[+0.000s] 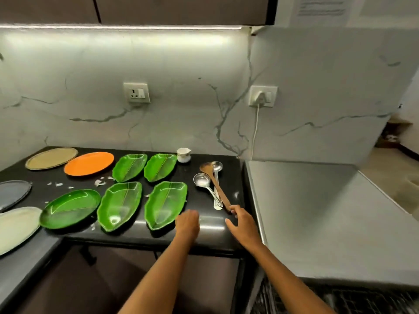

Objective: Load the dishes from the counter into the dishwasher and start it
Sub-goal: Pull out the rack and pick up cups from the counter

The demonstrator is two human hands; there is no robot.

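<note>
Five green leaf-shaped dishes (pixel 118 206) lie on the black counter (pixel 210 232), two in a back row and three in a front row, and none looks to have left for the dishwasher yet, so the loading seems barely begun. At ten o'clock from the green set sit an orange plate (pixel 89 163) and, farther out, a tan round plate (pixel 51 158); at nine o'clock, cut off by the frame edge, are a grey plate (pixel 12 194) and a pale plate (pixel 15 227). A small white cup (pixel 183 154) stands at twelve o'clock near the wall, and at two o'clock from the nearest green dish a wooden spoon (pixel 215 185) lies bundled with two steel ladles (pixel 205 185), all touching. White scraps litter the counter between the plates. At five o'clock, low in the frame, a dark wire rack (pixel 340 300) shows beneath a steel worktop; it is probably the open dishwasher, and what can be seen of it holds nothing, though most is hidden. Starting the machine is therefore well off. The right hand (pixel 241 223) reaches forward with fingers spread and loose, fingertips touching or just at the near end of the wooden spoon's handle, not yet closed around it. The left hand (pixel 187 223) hovers palm down, just beside the nearest green dish at its three o'clock edge, fingers loosely curled and holding nothing; motion blur hides finer detail
</note>
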